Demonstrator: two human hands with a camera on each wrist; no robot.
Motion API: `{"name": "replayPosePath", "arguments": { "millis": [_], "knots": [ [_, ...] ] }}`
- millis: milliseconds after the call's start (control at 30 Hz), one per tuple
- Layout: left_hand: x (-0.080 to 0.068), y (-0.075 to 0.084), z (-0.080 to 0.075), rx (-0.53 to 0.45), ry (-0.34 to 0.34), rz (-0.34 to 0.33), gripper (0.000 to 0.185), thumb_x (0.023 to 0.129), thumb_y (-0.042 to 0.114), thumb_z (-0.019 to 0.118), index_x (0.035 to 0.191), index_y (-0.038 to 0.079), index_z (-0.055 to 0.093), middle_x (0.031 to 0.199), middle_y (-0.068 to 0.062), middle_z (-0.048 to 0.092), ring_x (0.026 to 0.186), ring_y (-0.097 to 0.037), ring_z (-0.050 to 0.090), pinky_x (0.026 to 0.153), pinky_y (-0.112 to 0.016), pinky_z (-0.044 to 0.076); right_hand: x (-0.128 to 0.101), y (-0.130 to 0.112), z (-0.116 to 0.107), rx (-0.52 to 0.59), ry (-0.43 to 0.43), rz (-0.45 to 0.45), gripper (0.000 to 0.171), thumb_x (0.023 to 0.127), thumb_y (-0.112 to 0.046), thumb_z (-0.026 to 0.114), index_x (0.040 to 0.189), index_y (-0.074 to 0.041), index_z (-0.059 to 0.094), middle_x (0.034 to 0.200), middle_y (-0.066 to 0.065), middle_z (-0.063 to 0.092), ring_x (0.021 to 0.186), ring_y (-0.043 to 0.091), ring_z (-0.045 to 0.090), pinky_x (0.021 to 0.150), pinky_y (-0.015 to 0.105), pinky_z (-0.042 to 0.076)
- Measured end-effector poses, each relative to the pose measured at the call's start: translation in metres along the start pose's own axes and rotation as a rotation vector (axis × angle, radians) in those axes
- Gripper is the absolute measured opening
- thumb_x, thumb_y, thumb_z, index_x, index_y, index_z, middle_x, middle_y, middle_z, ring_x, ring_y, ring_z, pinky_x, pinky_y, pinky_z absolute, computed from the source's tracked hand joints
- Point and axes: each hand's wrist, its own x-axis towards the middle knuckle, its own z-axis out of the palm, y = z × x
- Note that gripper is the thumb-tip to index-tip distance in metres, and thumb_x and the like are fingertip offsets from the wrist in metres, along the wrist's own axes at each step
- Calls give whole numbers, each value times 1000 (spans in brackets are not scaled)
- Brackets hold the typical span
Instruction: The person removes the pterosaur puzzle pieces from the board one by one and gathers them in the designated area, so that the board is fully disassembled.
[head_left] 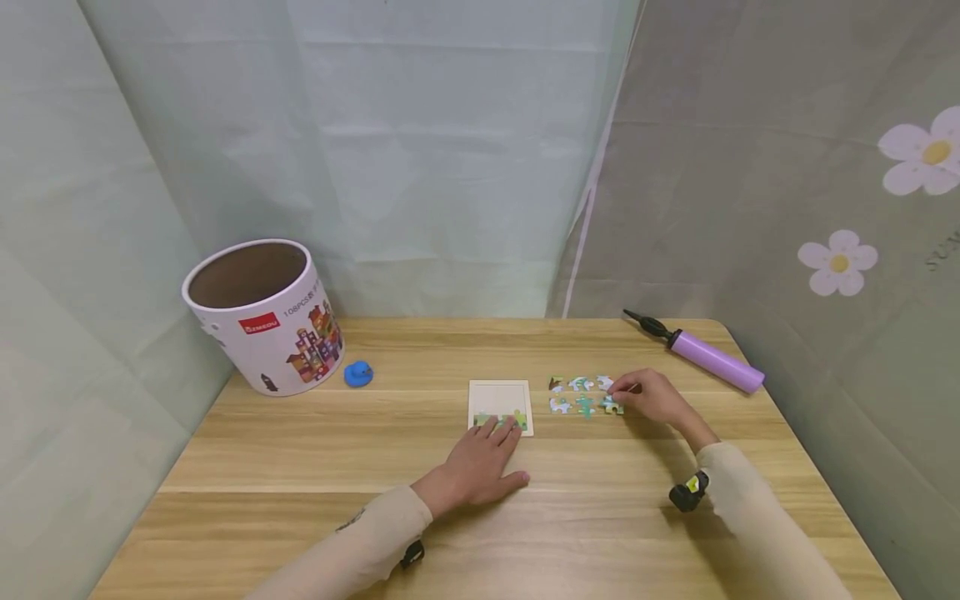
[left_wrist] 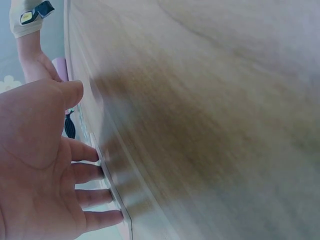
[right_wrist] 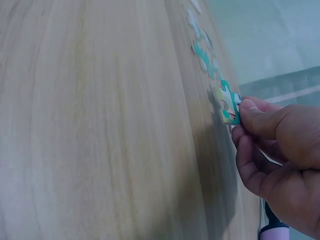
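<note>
My left hand (head_left: 483,467) lies with its fingers extended, fingertips on the lower edge of a square puzzle tray (head_left: 498,395). Green puzzle pieces (head_left: 517,418) fill the tray's bottom strip, partly hidden by those fingers. To the right, my right hand (head_left: 654,397) pinches a puzzle piece (right_wrist: 227,104) with teal, white and yellow printing between thumb and index finger. Its other fingers are curled. Several loose pieces (head_left: 584,405) lie in two rows between the tray and the right hand.
A purple hand pump (head_left: 708,358) with a black nozzle lies at the back right. At the back left stands a large white printed bucket (head_left: 262,333), with a blue rubber duck (head_left: 358,373) beside it. Curtains hang behind the wooden table (head_left: 360,458).
</note>
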Motion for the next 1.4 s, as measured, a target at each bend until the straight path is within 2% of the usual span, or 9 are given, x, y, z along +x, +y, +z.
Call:
{"name": "replayPosePath", "arguments": {
  "millis": [233,467,633,767,1067,1267,1400],
  "knots": [
    [-1,0,-1,1,1,-1,75,105,57,42,158,4,36,166,-13,32,151,-37,31,119,-51,33,0,5,2,-7,-25,-12,7,93,-7,73,93,-8,80,99,8,77,87,16,67,78,31,55],
    [-1,1,0,10,4,0,76,105,57,42,158,4,36,165,-14,32,151,-37,31,119,-51,33,0,9,5,23,-1,-102,5,90,-5,74,90,-6,79,91,5,77,79,7,64,71,27,53],
    [-1,2,-2,9,2,-3,76,105,57,43,158,4,36,165,-14,32,151,-37,32,119,-51,33,2,7,5,-2,-24,-19,7,92,-6,74,92,-9,80,97,7,77,85,13,67,77,33,55],
    [-1,2,-2,7,3,-3,75,104,57,44,158,4,37,165,-14,32,151,-37,32,119,-50,33,4,6,5,-41,-15,9,7,93,-7,74,95,-8,80,101,10,77,86,18,68,78,36,55],
    [0,2,1,-8,64,11,75,103,56,49,153,1,44,156,-21,42,146,-40,38,118,-52,35,13,-17,5,-52,16,-10,12,95,-14,74,102,-7,80,95,3,76,85,18,67,75,36,54],
    [-3,9,0,29,65,-21,77,102,61,44,155,5,43,157,-18,44,149,-39,35,121,-50,31,25,-33,17,1,7,-57,12,95,-16,74,101,-8,80,94,2,76,83,15,66,75,33,53],
    [-4,14,3,31,61,-49,81,102,63,43,153,1,43,158,-19,43,148,-37,37,121,-48,30,31,-45,29,23,-8,-74,13,95,-16,73,101,-7,80,95,3,77,84,16,66,76,34,54]
  ]
}}
